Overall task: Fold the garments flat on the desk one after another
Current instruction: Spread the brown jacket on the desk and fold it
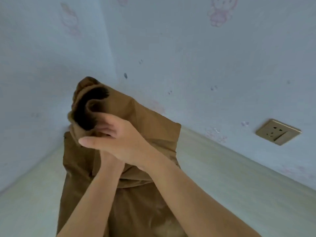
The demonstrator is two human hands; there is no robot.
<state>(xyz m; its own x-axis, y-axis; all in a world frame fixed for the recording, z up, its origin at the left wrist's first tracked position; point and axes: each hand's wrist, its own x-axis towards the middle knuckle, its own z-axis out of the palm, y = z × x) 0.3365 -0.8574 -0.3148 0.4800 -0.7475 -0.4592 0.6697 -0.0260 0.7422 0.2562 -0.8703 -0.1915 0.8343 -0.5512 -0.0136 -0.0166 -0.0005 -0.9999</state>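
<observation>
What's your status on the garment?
Right hand grips bunched brown fabric garment, held up over pale desk. Left hand mostly hidden behind right. No obstruction seen.

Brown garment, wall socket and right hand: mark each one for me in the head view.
brown garment (140, 115), head view, on the smooth raised fabric right of its dark opening.
wall socket (277, 131), head view, middle of its gold faceplate.
right hand (123, 143), head view, back of the hand.

Left hand (110, 162) mostly behind right hand (123, 142); brown garment (136, 206) cut off below
</observation>
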